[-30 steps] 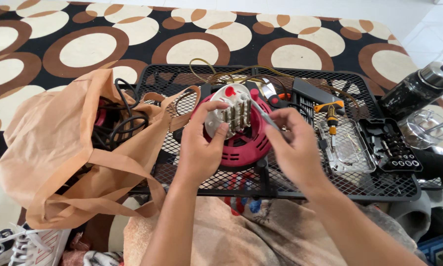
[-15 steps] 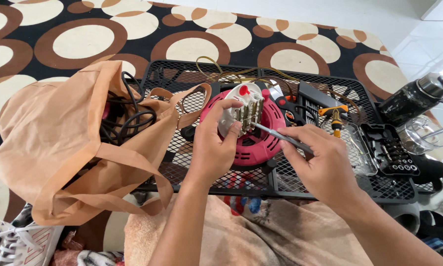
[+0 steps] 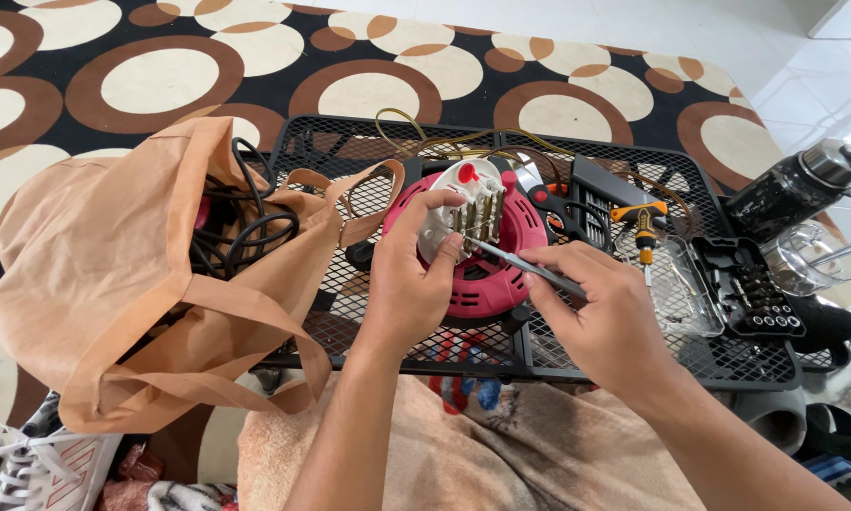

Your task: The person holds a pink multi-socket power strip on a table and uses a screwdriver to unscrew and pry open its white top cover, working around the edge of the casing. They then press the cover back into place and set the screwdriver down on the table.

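Moved: both hands are sitting lower over the reel than half a second back.
Left hand (image 3: 411,284): gripping the white socket plate (image 3: 463,203), tilting it above the red cable reel (image 3: 487,255).
Right hand (image 3: 601,317): pinching a thin metal tool (image 3: 520,265), tip touching the plate's brass contacts.
Reel: resting on the black mesh table (image 3: 350,312).
Nearby: tan cloth bag (image 3: 104,274) lying left; bit case (image 3: 752,289) lying right.

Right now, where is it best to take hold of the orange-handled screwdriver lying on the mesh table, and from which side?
Probably grip the orange-handled screwdriver by its T-shaped orange handle, coming from above. The handle lies bare and raised on the mesh table, while its thin shaft points toward the person beside the clear tray.
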